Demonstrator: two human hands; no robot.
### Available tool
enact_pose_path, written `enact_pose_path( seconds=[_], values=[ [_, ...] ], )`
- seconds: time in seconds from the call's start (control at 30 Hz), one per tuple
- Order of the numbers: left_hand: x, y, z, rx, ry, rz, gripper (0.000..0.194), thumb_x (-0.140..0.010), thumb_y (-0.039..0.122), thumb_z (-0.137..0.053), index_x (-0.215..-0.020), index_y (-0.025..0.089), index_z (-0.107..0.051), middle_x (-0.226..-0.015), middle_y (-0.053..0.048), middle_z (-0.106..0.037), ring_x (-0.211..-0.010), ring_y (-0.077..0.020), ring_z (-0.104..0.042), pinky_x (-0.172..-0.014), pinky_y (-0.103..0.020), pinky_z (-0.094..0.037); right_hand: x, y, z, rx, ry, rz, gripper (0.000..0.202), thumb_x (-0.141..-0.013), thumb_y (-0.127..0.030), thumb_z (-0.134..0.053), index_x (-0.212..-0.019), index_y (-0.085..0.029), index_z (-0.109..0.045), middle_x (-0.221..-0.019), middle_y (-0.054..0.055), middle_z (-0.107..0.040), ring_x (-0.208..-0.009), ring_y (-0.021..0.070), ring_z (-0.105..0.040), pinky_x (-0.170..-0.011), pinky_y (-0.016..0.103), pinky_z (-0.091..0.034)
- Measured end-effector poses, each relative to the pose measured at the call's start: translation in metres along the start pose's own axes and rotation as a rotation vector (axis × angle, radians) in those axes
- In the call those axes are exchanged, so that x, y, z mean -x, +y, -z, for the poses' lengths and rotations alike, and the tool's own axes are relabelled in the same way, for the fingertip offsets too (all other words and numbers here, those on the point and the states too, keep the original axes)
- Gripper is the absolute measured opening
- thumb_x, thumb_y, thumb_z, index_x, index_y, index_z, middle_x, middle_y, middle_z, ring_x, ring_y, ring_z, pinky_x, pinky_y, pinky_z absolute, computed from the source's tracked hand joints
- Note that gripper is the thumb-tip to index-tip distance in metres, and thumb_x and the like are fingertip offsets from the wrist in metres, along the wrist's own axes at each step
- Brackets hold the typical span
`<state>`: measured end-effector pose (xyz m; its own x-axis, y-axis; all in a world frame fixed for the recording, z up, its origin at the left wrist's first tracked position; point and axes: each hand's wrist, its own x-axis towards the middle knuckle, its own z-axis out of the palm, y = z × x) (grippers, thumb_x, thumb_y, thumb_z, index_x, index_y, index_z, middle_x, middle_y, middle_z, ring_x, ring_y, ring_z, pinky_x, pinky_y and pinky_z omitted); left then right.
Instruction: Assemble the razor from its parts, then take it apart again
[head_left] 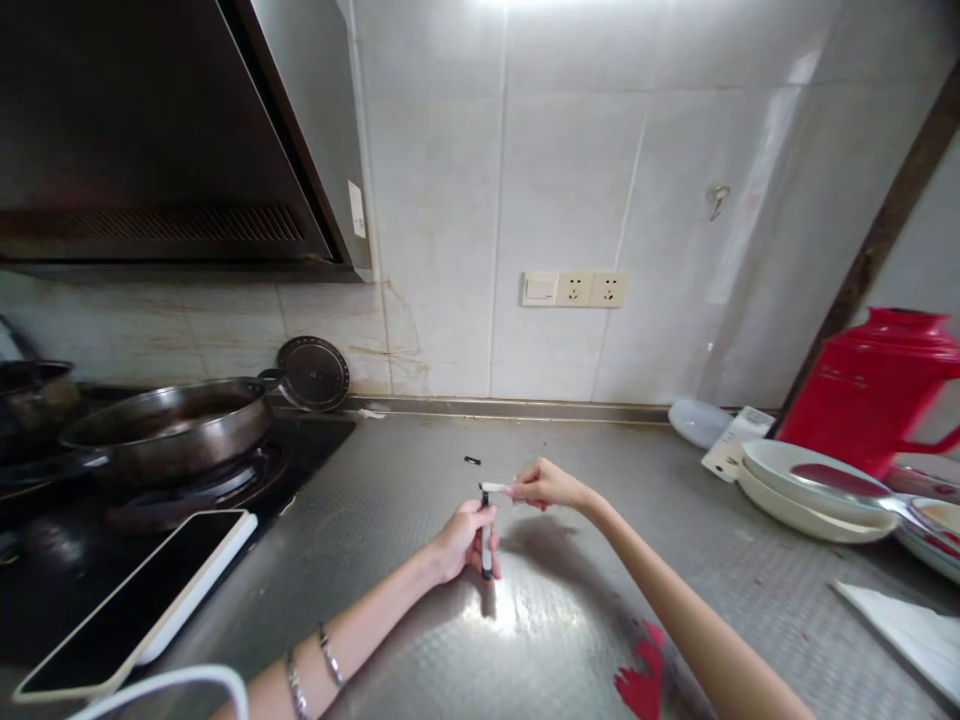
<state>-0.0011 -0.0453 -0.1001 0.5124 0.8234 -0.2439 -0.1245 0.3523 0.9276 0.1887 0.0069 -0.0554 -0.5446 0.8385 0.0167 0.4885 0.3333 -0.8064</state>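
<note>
My left hand (466, 540) is closed around a slim grey-and-black pen-like tube (487, 540), held upright above the metal counter. Between the fingertips of my right hand (546, 484) is a thin white strip (495, 488), pinched at its right end. The strip's other end meets the dark top of the tube; at this size I cannot tell whether it is attached there. Just beyond both hands a small black piece (472, 461) lies on the counter.
At left, a steel pan (172, 425) sits on the black stove, with a phone (142, 600) nearer me. To the right are stacked plates (810, 500), a red thermos jug (874, 390) and white paper (907, 630). A red patch (641, 675) lies near the front.
</note>
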Motion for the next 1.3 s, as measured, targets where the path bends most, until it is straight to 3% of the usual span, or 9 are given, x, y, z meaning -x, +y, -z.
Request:
enact_pose_path(
  seconds=[0.17,0.3,0.47,0.6,0.77,0.93,1.1,1.3],
  values=[
    [-0.0007,-0.0005,-0.0002,0.005,0.019,-0.011,0.018,-0.083,0.036,-0.039,-0.087,0.02,-0.031,-0.055,0.005,-0.05,-0.034,-0.0187,-0.056,-0.029,-0.028,-0.044,0.0002,-0.0004,0.0016,0.078,0.143,-0.016,0.049,-0.07,-0.057,-0.055,-0.06,-0.011,-0.066,-0.041,-0.004,-0.043,-0.037,0.0057,-0.037,-0.036,0.018,-0.031],
    [-0.0006,-0.0013,-0.0014,0.014,0.006,-0.004,0.018,-0.083,0.036,-0.039,-0.087,0.02,-0.031,-0.056,0.005,-0.051,-0.035,-0.019,-0.056,-0.03,-0.03,-0.045,0.0002,-0.0014,0.0023,0.063,0.029,0.004,0.048,-0.071,-0.057,-0.055,-0.064,-0.01,-0.068,-0.042,-0.003,-0.044,-0.037,0.0058,-0.038,-0.036,0.018,-0.031],
    [-0.0005,-0.0012,-0.0021,0.034,0.015,-0.015,0.019,-0.083,0.036,-0.04,-0.087,0.02,-0.031,-0.055,0.005,-0.05,-0.034,-0.0196,-0.055,-0.03,-0.03,-0.044,-0.0005,-0.0003,0.0035,0.139,0.16,-0.012,0.047,-0.072,-0.054,-0.055,-0.061,-0.01,-0.068,-0.041,-0.003,-0.043,-0.037,0.0055,-0.038,-0.037,0.018,-0.03],
    [-0.0006,-0.0009,-0.0023,0.045,0.042,-0.019,0.017,-0.084,0.034,-0.038,-0.089,0.02,-0.031,-0.056,0.005,-0.05,-0.034,-0.0194,-0.056,-0.03,-0.029,-0.044,0.0002,-0.0006,0.0035,0.094,0.06,0.006,0.046,-0.071,-0.054,-0.056,-0.065,-0.01,-0.069,-0.042,-0.003,-0.045,-0.037,0.0058,-0.038,-0.036,0.018,-0.029],
    [0.0002,-0.0003,-0.0033,0.037,0.004,-0.027,0.02,-0.083,0.036,-0.041,-0.087,0.02,-0.03,-0.055,0.005,-0.05,-0.033,-0.0185,-0.055,-0.03,-0.029,-0.044,0.0004,-0.0013,0.0035,0.161,0.224,-0.032,0.046,-0.071,-0.054,-0.057,-0.059,-0.01,-0.067,-0.04,-0.003,-0.044,-0.037,0.0056,-0.038,-0.037,0.017,-0.029],
    [0.0007,0.0,-0.0031,0.028,-0.03,-0.011,0.022,-0.082,0.037,-0.043,-0.085,0.02,-0.03,-0.056,0.005,-0.051,-0.034,-0.0186,-0.055,-0.03,-0.029,-0.045,0.0015,-0.0049,0.0033,0.092,0.074,-0.009,0.047,-0.072,-0.055,-0.056,-0.064,-0.01,-0.068,-0.042,-0.002,-0.047,-0.036,0.0055,-0.038,-0.036,0.018,-0.029],
    [0.0011,-0.0004,-0.0024,0.016,-0.064,-0.018,0.027,-0.08,0.041,-0.046,-0.085,0.021,-0.03,-0.055,0.006,-0.051,-0.035,-0.0192,-0.056,-0.03,-0.029,-0.045,0.0019,-0.0042,0.0044,0.146,0.183,-0.027,0.047,-0.071,-0.055,-0.057,-0.059,-0.01,-0.066,-0.041,-0.003,-0.044,-0.037,0.0054,-0.038,-0.037,0.018,-0.03],
    [0.0013,-0.0013,-0.0021,0.003,-0.063,-0.012,0.028,-0.079,0.042,-0.047,-0.087,0.02,-0.031,-0.056,0.005,-0.051,-0.035,-0.0188,-0.056,-0.03,-0.029,-0.045,0.0043,-0.0082,0.006,0.052,0.014,0.017,0.048,-0.071,-0.056,-0.056,-0.065,-0.01,-0.068,-0.042,-0.003,-0.044,-0.037,0.0056,-0.038,-0.036,0.018,-0.029]
  ],
)
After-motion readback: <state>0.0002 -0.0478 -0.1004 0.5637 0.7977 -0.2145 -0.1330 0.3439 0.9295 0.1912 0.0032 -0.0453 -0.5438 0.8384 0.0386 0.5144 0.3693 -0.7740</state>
